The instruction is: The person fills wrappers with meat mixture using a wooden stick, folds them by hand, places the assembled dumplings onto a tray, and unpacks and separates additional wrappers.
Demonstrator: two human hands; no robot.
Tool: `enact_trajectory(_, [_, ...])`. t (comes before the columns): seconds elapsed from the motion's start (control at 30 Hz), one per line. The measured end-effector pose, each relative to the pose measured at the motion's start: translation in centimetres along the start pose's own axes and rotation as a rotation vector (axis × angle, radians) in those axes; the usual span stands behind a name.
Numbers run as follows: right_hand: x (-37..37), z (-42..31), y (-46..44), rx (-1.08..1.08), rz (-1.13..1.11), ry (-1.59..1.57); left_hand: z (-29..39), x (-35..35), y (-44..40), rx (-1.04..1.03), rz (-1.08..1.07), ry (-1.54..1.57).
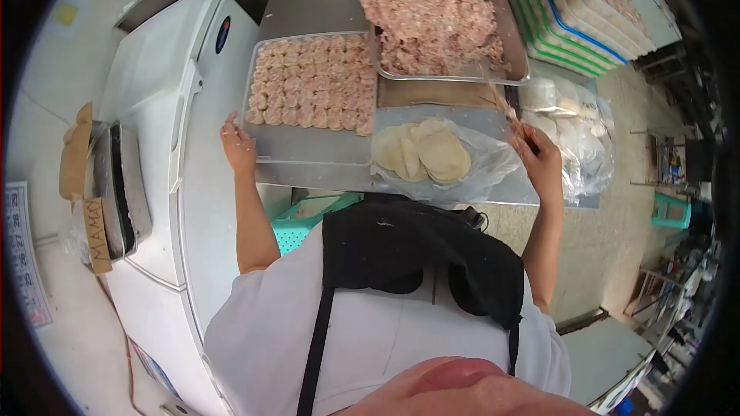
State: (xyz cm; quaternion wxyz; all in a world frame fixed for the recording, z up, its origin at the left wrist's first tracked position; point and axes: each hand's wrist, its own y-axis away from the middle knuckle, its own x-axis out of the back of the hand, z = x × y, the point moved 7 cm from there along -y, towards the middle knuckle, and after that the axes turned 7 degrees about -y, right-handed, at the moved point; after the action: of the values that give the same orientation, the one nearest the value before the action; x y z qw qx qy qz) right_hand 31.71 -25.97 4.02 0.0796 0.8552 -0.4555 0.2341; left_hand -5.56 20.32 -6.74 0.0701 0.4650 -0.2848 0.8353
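My left hand is at the near left edge of a shallow tray, its fingers closed about the rim. Rows of small round meat dumplings fill the tray's far part; the near strip is bare. My right hand grips the handle end of a thin, meat-smeared spreading tool, whose exact kind I cannot make out. Its far end points at a large metal pan heaped with ground meat. Between my hands, round pale wrappers lie overlapping on a clear plastic bag.
Filled plastic bags sit right of my right hand. Stacked trays with green and blue rims stand at the back right. A white freezer borders the left side. A teal basket is below the table edge.
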Motion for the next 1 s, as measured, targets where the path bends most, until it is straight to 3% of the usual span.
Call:
enact_trajectory(0.1, [0.8, 3.5, -0.9, -0.093, 0.050, -0.069, -1.1, -0.1, -1.2, -0.052, 0.025, -0.041])
enact_trajectory(0.17, [2.1, 3.9, -0.6, -0.218, 0.053, -0.029, -1.7, -0.3, -1.0, 0.030, -0.040, -0.024])
enact_trajectory(0.2, [3.1, 4.2, -0.1, -0.153, 0.080, 0.002, -1.3, -0.7, -0.2, 0.077, -0.082, -0.012])
enact_trajectory(0.27, [4.8, 4.5, -0.2, -0.073, 0.060, 0.204, 1.1, 0.4, 0.3, -0.085, 0.069, -0.204])
enact_trajectory(0.3, [5.1, 4.5, -0.5, -0.031, 0.052, 0.297, 2.8, 1.3, -0.2, -0.172, 0.154, -0.302])
enact_trajectory(0.4, [4.4, 3.6, -3.7, 0.225, 0.099, 0.450, 12.9, 2.0, -2.6, -0.296, 0.138, 0.001])
enact_trajectory(0.53, [1.7, 2.9, -8.7, 0.363, 0.126, 0.463, 25.0, -4.8, -2.1, -0.508, -0.093, 0.275])
enact_trajectory(0.6, [0.4, 4.5, -11.4, 0.276, 0.003, 0.532, 26.6, -9.4, -1.8, -0.404, -0.155, 0.265])
enact_trajectory(0.7, [-0.2, 5.4, -11.9, 0.250, -0.016, 0.525, 26.5, -14.9, -1.2, -0.128, -0.495, 0.458])
enact_trajectory(0.8, [-0.5, 5.6, -11.7, 0.244, 0.048, 0.506, 25.6, -16.2, -1.3, -0.092, -0.462, 0.352])
enact_trajectory(0.87, [-0.7, 6.0, -11.2, 0.257, 0.062, 0.498, 25.8, -15.8, -1.4, -0.172, -0.433, 0.325])
enact_trajectory(1.0, [-0.8, 4.9, -10.0, 0.308, 0.081, 0.478, 27.7, -12.2, -1.0, -0.153, -0.465, 0.328])
